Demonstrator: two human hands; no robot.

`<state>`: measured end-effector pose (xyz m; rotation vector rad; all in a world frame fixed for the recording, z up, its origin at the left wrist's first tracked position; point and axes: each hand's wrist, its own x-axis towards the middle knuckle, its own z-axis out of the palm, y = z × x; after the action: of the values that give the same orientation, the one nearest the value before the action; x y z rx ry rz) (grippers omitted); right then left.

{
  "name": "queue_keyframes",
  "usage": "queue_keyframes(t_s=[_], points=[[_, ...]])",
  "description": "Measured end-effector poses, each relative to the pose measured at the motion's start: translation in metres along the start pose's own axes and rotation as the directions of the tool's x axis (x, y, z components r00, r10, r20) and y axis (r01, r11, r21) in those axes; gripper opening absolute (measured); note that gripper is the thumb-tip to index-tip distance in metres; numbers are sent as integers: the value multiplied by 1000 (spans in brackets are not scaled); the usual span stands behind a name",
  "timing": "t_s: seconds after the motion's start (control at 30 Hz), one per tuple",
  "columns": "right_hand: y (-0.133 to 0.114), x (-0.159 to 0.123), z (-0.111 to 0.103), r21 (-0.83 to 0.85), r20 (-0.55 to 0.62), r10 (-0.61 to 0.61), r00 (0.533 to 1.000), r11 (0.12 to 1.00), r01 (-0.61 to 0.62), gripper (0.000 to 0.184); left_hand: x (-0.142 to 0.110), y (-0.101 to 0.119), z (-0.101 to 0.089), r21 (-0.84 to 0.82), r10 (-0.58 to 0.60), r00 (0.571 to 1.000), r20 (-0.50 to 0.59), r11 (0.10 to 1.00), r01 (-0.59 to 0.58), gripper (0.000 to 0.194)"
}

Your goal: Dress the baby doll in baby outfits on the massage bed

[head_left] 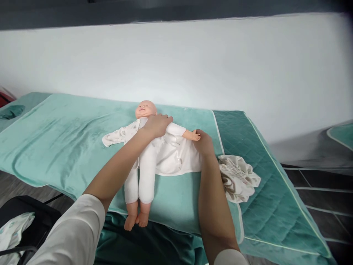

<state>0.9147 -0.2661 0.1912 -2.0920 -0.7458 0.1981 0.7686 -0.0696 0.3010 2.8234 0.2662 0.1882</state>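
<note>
Your left hand (158, 126) lies on the doll (146, 176), your right hand (204, 143) at the white garment's right side (190, 160) (whether either's fingers grip, I cannot tell).

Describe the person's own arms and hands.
The left hand and right hand wear no gloves; no watch or bracelet shows. The left sleeve is plain white, creased, ending near the elbow; only a white part of the right sleeve shows.

No lettering can be read. The crumpled cloth (242, 180) on the green cover (275, 209) bears rows of dark marks resembling print, too small and blurred to decipher.
</note>
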Motion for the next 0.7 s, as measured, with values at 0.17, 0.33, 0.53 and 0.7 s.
queue_keyframes(t_s=[0.17, 0.33, 0.53, 0.7], points=[[-4, -3, -11, 370, 19, 81, 997, 925, -82, 20, 0, 3, -3, -50, -107, 994, 16, 993, 108, 27], [-1, 0, -18, 462, -196, 133, 972, 886, -28, 33, 0, 10, -6, 281, -125, 981, 147, 956, 80, 36], [-8, -1, -24, 462, -439, 131, 889, 882, 98, 35, 5, 17, -5, 429, -211, 957, 199, 897, 108, 45], [-16, -7, -31, 753, -336, 236, 912, 649, 109, 48, 6, 18, -3, 444, -237, 956, 171, 885, 140, 42]])
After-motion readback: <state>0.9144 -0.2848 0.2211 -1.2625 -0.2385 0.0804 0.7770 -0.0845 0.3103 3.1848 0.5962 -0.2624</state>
